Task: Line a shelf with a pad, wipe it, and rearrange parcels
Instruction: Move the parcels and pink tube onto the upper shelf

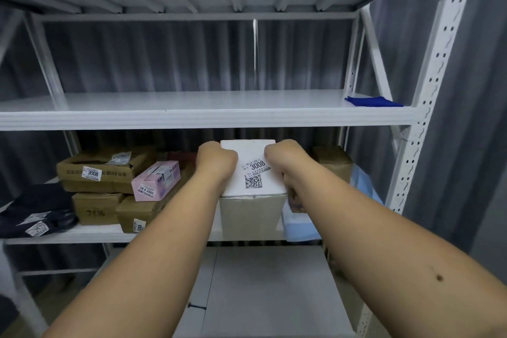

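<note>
both hands on it now: the left hand (216, 160) grips the far left corner of the white parcel (252, 170), the right hand (282, 158) curls over its right edge, fingers hidden behind. the parcel, labelled 3008, sits on a plain cardboard box (251, 215) at the front of the lower shelf (68, 236). left of it, a pink box (156, 180) leans on a stack of brown cartons (104, 170). above, the middle shelf (192, 107) stands bare but for a blue cloth (373, 101) at its right end. my read: lift straight up, level, so the box beneath stays put, and clear the shelf lip before swinging out.
</note>
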